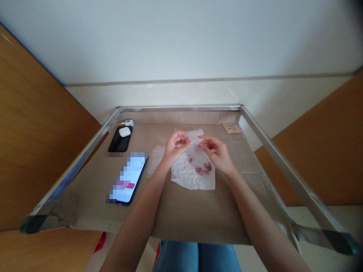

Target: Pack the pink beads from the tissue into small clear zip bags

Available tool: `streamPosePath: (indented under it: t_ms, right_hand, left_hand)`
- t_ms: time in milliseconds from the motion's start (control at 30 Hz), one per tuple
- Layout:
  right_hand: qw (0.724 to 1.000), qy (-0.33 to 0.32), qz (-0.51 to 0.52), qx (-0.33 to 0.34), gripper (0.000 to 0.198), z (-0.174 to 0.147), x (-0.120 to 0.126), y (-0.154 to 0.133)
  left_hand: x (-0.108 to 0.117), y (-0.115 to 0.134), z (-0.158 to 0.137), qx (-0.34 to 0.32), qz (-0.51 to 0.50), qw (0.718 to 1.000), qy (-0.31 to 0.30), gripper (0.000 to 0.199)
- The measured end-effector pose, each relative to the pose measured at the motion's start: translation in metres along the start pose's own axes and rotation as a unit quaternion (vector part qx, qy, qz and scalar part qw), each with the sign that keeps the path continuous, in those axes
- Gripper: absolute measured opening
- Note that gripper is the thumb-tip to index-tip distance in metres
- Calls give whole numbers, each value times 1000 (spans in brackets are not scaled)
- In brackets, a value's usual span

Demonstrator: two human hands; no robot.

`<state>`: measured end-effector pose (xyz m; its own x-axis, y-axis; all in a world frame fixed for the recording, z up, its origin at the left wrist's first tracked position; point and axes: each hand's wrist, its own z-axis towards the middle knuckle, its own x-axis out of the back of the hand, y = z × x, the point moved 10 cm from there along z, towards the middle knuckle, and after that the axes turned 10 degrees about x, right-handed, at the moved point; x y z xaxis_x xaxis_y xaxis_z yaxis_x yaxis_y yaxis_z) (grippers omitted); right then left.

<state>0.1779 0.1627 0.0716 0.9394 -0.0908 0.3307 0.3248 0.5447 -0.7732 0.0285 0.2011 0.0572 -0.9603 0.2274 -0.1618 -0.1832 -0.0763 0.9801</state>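
Observation:
Between my two hands a thin pinkish cord (195,141) is stretched level. My left hand (177,145) pinches one end between thumb and fingertips, and my right hand (214,149) pinches the other. Below them a crumpled white tissue (183,174) lies on the cardboard. On its right part sits a cluster of pink and brownish beads (203,169), with a small brownish piece (191,160) apart from them. Behind my fingers lies a clear plastic bag (195,134), partly hidden. More clear bags (155,160) lie left of the tissue, partly behind my left forearm.
Cardboard (195,217) covers the tabletop inside a metal frame (181,108). To the left are a lit phone (132,179), a black phone (117,142) with a white earbud case (124,131) on it, and a white charger (129,122). A brown packet (231,129) lies back right.

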Motion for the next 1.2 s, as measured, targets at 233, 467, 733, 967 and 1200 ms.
streamPosePath:
  t_ms: [233, 467, 733, 967, 1200]
  right_hand:
    - [1000, -2, 4, 12, 26, -2, -2, -4]
    - [1000, -19, -14, 17, 27, -2, -6, -8]
    - [998, -26, -38, 32, 26, -3, -7, -14]
    - [997, -38, -42, 48, 24, -3, -11, -21]
    - [997, -39, -42, 43, 21, -4, -11, -19]
  left_hand:
    - [-13, -5, -3, 15, 39, 998, -49, 36]
    - [-13, 0, -5, -4, 88, 995, -41, 27]
    - [-16, 4, -8, -6, 89, 995, -45, 30]
    - [-21, 0, -9, 7, 78, 995, -67, 32]
    - [-19, 1, -9, 33, 57, 996, -59, 33]
